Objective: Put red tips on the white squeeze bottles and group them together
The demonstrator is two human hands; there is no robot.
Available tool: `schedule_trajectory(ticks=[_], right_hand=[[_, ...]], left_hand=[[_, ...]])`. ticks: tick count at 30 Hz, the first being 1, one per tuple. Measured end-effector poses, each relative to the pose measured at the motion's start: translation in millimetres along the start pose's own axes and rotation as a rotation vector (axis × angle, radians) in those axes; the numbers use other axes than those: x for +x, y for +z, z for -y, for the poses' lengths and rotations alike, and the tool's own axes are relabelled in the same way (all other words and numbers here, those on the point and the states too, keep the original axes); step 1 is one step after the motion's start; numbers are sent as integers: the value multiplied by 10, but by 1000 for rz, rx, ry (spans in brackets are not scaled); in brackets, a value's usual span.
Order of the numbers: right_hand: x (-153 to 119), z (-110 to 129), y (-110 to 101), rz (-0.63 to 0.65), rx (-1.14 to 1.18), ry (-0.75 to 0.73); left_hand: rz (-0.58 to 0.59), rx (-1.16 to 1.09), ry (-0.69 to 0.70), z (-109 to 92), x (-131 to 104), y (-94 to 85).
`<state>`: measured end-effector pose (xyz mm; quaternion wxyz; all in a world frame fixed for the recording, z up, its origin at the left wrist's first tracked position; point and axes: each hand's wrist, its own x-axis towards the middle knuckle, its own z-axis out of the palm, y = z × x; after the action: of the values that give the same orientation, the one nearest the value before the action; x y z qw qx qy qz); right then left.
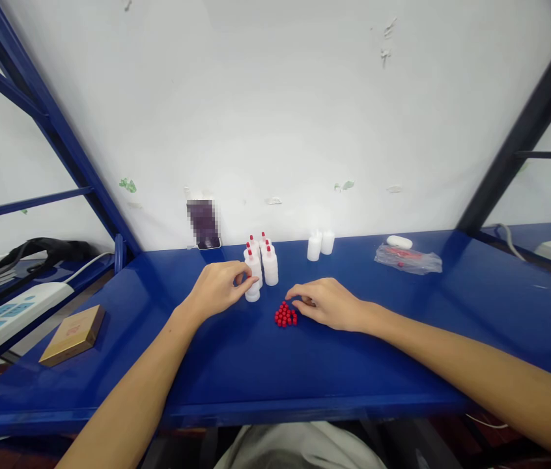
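My left hand (224, 286) has its thumb and fingers closed on a white bottle (253, 294) at the front of a small group. The fingers partly hide this bottle. Behind and beside it stand several white bottles (270, 270) with red caps on their tips. To the right of the group, a small pile of loose red caps (286, 318) lies on the blue table (236, 365). My right hand (327, 303) hovers at the pile's right edge, thumb and index finger apart, with nothing visible between them.
Toward the wall stand a few white bottles without red caps (314, 249). Right of them lie a clear plastic bag (407, 259) with red pieces and a white oval object (399, 242). A phone (203, 223) leans on the wall. A gold box (73, 334) and a power strip (16, 319) are at left.
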<state>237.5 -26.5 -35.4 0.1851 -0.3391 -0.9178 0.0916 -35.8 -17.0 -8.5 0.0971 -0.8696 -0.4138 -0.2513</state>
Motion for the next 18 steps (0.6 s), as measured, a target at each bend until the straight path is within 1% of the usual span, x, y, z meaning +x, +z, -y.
schedule_trajectory(ticks=[4, 7, 10, 14, 18], right_hand=[[-3, 0, -14, 24, -48, -59], [-4, -1, -13, 45, -97, -67], [-2, 1, -8, 55, -117, -60], [3, 20, -9, 68, -150, -50], [12, 30, -13, 78, -188, -61]], left_hand=[[10, -14, 3, -2, 3, -4], [28, -8, 13, -9, 5, -4], [-12, 6, 12, -36, 5, -16], [-95, -4, 46, -129, 8, -27], [-90, -51, 141, -267, 15, 34]])
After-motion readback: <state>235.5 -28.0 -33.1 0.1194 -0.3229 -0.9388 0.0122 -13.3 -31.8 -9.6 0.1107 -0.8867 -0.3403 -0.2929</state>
